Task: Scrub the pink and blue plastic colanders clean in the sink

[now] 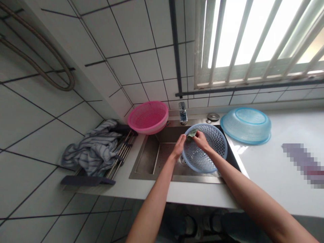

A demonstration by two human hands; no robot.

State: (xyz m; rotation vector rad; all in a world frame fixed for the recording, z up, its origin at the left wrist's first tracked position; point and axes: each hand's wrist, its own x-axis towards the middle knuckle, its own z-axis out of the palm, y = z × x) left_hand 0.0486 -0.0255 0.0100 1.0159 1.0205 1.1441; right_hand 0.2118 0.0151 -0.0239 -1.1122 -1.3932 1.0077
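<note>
A light blue plastic colander (202, 158) is tilted over the right part of the steel sink (162, 143), its holed inside facing me. My left hand (179, 145) grips the colander's rim at the left. Just inside the upper left of the rim, my right hand (201, 140) is closed on a greenish cloth (192, 133), which touches the colander. The chrome tap (182, 113) stands behind the sink, close above the colander. Part of the drain (182, 161) shows below my left hand.
A pink basket (148, 118) sits at the sink's back left corner. An upturned clear blue basin (249, 125) rests on the right counter, near a drain plug (213, 117). Striped cloth (93, 148) lies on a rack (121, 153) at left. A blurred-out item (303, 163) lies far right.
</note>
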